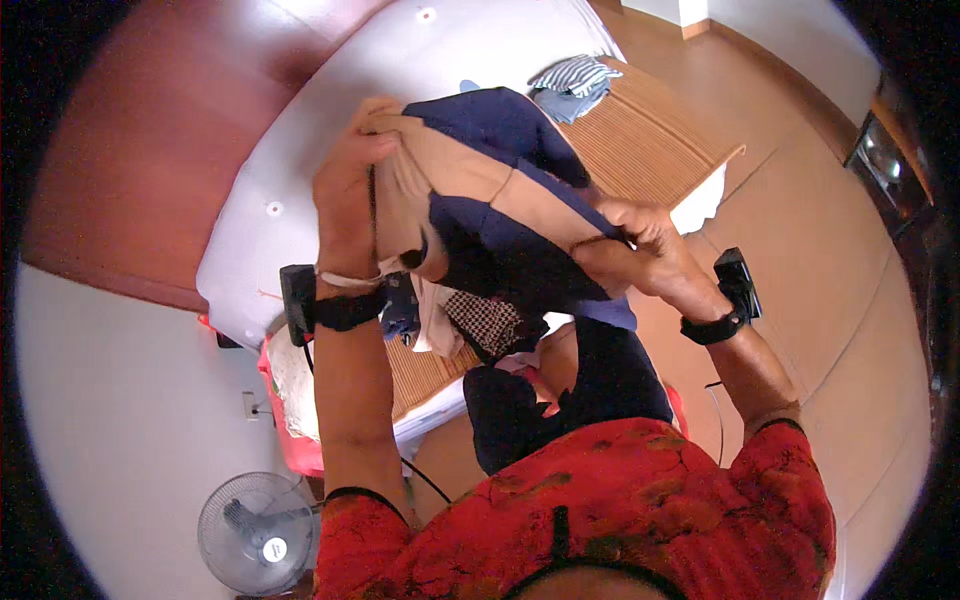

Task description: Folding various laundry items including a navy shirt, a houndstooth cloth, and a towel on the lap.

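Observation:
A navy and tan garment [465,161] is held up in front of me, stretched between both hands. My left hand [352,180] grips its tan side, with the thumb across the fabric. My right hand [637,240] pinches the lower right edge, where navy and tan panels meet. The cloth sags in dark folds between them; its exact kind I cannot tell. Below it, partly hidden, lie a black-and-tan houndstooth cloth [487,322], a pale pink cloth [435,322] and a dark blue patterned cloth [400,307].
A bed with a white sheet [247,240] and a slatted bamboo mat [645,127] spreads ahead. Folded clothes, a striped one [574,75] on top, rest at its far right. An electric fan [255,532] stands lower left, near a red container [300,454] holding cloth.

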`<state>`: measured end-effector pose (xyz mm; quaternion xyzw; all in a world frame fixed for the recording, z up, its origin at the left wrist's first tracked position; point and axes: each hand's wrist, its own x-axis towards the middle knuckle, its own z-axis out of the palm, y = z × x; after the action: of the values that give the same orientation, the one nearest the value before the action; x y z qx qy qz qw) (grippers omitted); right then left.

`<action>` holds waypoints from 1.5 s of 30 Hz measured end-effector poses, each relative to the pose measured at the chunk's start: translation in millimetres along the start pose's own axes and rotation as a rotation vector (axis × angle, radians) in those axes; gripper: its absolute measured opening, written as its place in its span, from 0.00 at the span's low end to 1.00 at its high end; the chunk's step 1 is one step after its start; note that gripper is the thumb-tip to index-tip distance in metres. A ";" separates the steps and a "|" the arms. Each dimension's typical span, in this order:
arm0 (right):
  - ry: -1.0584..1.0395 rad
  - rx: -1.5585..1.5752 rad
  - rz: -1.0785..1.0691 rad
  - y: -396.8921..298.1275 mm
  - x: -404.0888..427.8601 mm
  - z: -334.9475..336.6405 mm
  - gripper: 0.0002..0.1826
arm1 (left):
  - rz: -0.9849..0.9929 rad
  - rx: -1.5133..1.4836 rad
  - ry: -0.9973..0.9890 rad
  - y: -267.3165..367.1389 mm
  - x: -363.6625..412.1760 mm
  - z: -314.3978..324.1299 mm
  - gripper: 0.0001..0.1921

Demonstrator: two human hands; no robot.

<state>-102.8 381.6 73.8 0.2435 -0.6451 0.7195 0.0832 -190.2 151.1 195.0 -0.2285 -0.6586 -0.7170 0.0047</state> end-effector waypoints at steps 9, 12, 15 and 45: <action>0.233 0.034 0.067 12.5 -25.9 -36.0 0.07 | -0.043 0.005 -0.140 -5.8 0.6 3.3 0.21; 0.286 -0.191 -0.111 14.7 -28.4 -40.6 0.07 | -0.075 -0.047 -0.206 -5.8 0.0 5.3 0.21; 0.188 -0.161 -0.152 16.0 -24.0 -47.1 0.06 | -0.082 -0.027 -0.260 -2.9 -1.9 6.0 0.21; -0.471 -0.286 -0.249 -16.9 115.1 54.0 0.12 | -0.110 0.549 -0.196 9.9 -63.2 -36.6 0.34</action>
<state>-182.2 309.5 144.2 0.4668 -0.7067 0.5291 0.0522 -142.4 96.6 182.2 -0.2506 -0.8367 -0.4856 -0.0361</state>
